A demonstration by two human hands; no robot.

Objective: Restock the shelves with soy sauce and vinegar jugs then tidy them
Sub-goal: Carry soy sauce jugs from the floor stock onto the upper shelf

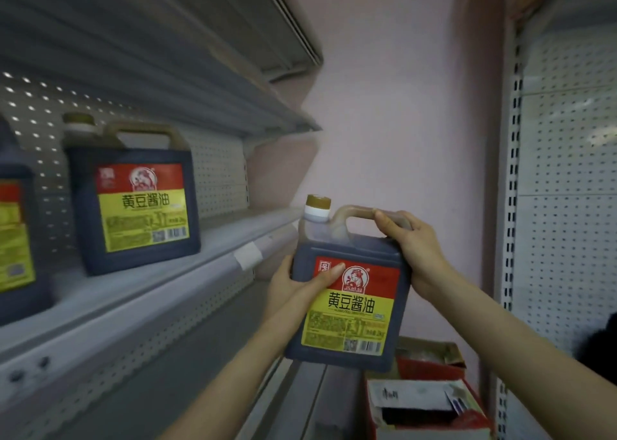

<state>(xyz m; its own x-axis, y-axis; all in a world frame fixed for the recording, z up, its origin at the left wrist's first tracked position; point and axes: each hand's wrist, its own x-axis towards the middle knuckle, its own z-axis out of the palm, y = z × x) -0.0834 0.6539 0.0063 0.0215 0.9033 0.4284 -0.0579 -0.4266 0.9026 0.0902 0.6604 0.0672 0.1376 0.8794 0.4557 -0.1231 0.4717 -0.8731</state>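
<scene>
With my right hand (414, 249) curled round the handle and left hand (300, 284) gripping the side of the soy sauce jug (350, 292) in mid-air just off the shelf (213, 256), I reckon I should set it upright, label outward, beside the shelved jug (133, 199).

Jug (133, 202) on shelf (213, 239) at left, second jug (350, 306) (in both hands (293, 289) (417, 249)) right of it, above boxes (424, 403)

Bare shelf (233, 236) right of jug (133, 199)
</scene>
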